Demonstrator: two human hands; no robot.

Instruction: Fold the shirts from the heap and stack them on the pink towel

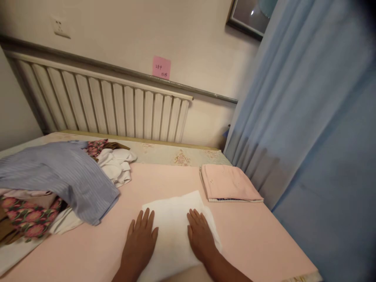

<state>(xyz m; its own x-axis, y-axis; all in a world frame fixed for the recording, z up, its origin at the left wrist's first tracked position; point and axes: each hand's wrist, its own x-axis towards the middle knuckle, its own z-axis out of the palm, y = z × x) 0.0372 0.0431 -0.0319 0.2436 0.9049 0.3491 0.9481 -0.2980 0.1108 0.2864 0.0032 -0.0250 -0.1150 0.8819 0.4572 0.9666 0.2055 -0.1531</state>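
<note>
A white cloth [173, 227], folded flat, lies on the pink bed sheet [258, 239] in front of me. My left hand [141, 237] rests palm down at the cloth's left edge, its fingers stretched out. On the opposite side, my right hand [201, 235] lies flat on the cloth near its right edge, fingers extended. Neither hand grips anything. The cloth's near end runs out of view at the bottom.
A heap of loose clothes at left includes a blue striped garment [67, 172], white fabric [116, 162] and floral fabric [32, 215]. Folded pink cloths [229, 182] lie at the right. A radiator [123, 105] stands behind the bed; a blue curtain [293, 98] hangs at right.
</note>
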